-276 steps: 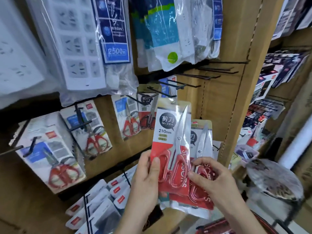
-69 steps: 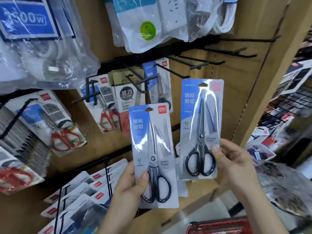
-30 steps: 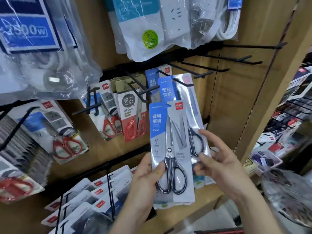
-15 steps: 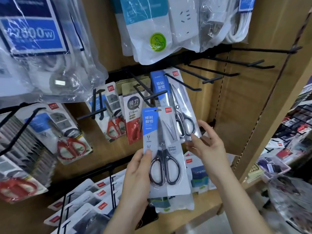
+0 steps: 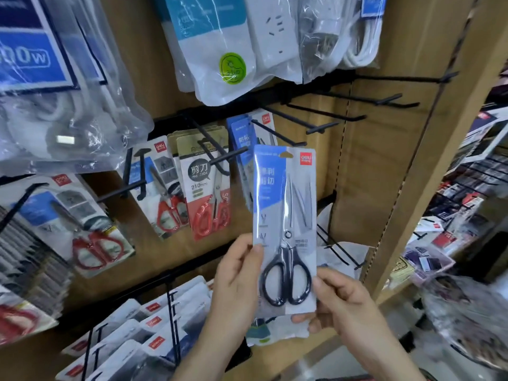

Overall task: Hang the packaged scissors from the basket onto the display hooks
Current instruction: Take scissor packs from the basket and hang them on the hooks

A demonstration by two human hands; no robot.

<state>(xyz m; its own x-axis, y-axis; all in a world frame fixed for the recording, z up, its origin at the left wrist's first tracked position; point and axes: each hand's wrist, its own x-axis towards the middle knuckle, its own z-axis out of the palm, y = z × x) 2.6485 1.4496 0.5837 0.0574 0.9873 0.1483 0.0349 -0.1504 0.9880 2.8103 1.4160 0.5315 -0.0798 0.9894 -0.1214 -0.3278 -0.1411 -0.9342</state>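
**Scissor pack held up at the hooks, both hands on its lower half**

Against the tall brown wooden display board (image 5: 365,166), rows of black wire hooks (image 5: 327,114) jut out, and the flat blue-and-white carded blister pack of black-handled scissors (image 5: 286,215) stands upright in the air just in front of them, not yet on any hook. It looks light, with a stiff card back but a glossy, slippery plastic front, so the bare lower edges are the place to grip. The left hand (image 5: 236,273) pinches the left edge with its thumb on the front. The right hand (image 5: 341,301) pinches the bottom right corner, fingers (image 5: 301,318) curled underneath. The hang slot (image 5: 286,154) at the top is clear of both hands.
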